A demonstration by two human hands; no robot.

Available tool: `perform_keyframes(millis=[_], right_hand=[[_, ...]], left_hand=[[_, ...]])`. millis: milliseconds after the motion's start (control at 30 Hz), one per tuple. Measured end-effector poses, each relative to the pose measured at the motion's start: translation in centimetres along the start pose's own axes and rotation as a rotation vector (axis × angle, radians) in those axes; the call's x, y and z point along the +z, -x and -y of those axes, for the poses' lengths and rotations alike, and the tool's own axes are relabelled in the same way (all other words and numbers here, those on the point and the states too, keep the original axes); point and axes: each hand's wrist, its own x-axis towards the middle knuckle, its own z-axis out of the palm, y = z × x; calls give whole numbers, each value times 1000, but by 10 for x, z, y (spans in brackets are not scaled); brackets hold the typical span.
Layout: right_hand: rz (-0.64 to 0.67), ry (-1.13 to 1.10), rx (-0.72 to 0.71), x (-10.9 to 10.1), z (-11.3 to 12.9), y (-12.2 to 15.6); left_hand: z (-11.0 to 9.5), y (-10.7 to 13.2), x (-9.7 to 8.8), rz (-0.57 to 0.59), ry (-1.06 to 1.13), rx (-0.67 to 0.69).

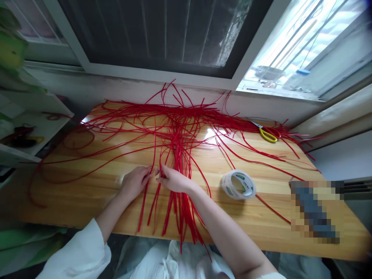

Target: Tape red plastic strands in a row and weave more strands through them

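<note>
Several long red strips (174,131) lie spread over a wooden table (87,193), crossing in the middle and hanging over the near edge. My left hand (134,182) rests on the table with its fingertips pinched on one red strip. My right hand (171,179) lies just to the right of it, fingers closed on the bundle of strips that runs toward me. The two hands almost touch.
A roll of clear tape (238,185) sits right of my right hand. Yellow-handled scissors (266,133) lie at the back right among the strips. A window (162,35) rises behind the table. A white shelf (26,128) stands at the left.
</note>
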Motion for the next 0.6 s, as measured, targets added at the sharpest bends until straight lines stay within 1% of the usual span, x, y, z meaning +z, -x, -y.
perform_keyframes(millis=[100, 167, 233, 300, 400, 467, 500, 600], right_hand=[[10, 58, -77, 3, -1, -9], [-12, 40, -76, 7, -2, -15], [-41, 40, -25, 13, -4, -20], [-79, 110, 53, 19, -5, -22], [-131, 255, 151, 24, -3, -20], [-145, 332, 174, 26, -2, -17], [-145, 366, 174, 27, -2, -16], [-151, 440, 157, 28, -3, -10]], left_hand=[[0, -1, 5, -39, -100, 77], [0, 0, 7, -75, -139, 90], [0, 1, 9, -126, -154, 73], [1, 2, 11, -159, -150, 59], [4, 2, 13, -124, -99, 92], [5, 1, 14, -100, -44, 141], [5, 1, 15, -109, -17, 162], [0, 4, 16, -180, 34, 177]])
